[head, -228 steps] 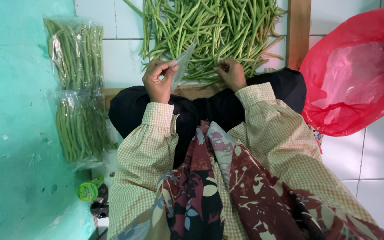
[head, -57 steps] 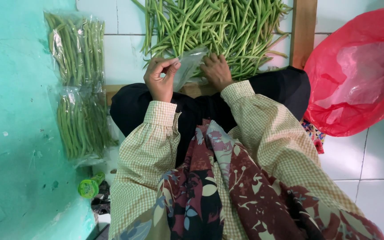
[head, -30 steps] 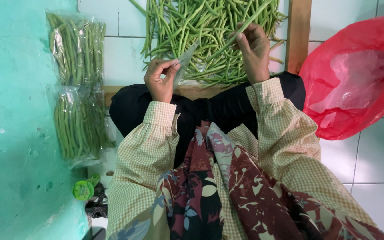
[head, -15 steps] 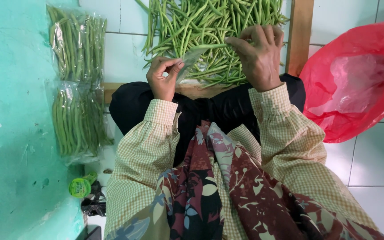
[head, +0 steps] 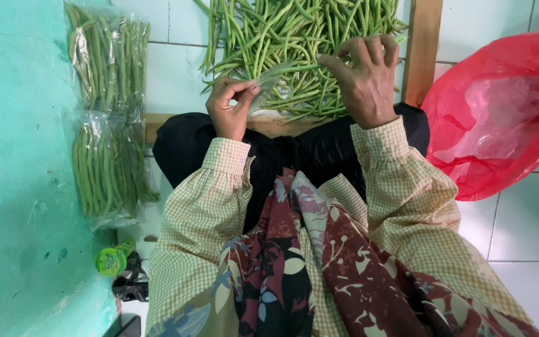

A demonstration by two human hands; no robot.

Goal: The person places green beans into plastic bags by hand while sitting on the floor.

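Observation:
My left hand (head: 230, 107) pinches the edge of a clear plastic bag (head: 268, 80) above my lap. My right hand (head: 364, 80) holds a few long green beans (head: 294, 67) by its fingertips and points them toward the mouth of that bag. Both hands hover at the near edge of a big loose pile of green beans (head: 282, 37) lying on the white tiled floor. The bag is thin and see-through, so its lower part is hard to make out against the pile.
Two filled clear bags of beans (head: 108, 112) lie on the left by a teal wall (head: 14, 156). A red plastic bag (head: 500, 112) sits at the right, a wooden plank (head: 422, 50) beside the pile. A small green-capped bottle (head: 115, 259) stands low left.
My right hand reached up into the pile, gathered some beans and has drawn back toward the clear bag. My left hand has stayed on the bag's edge.

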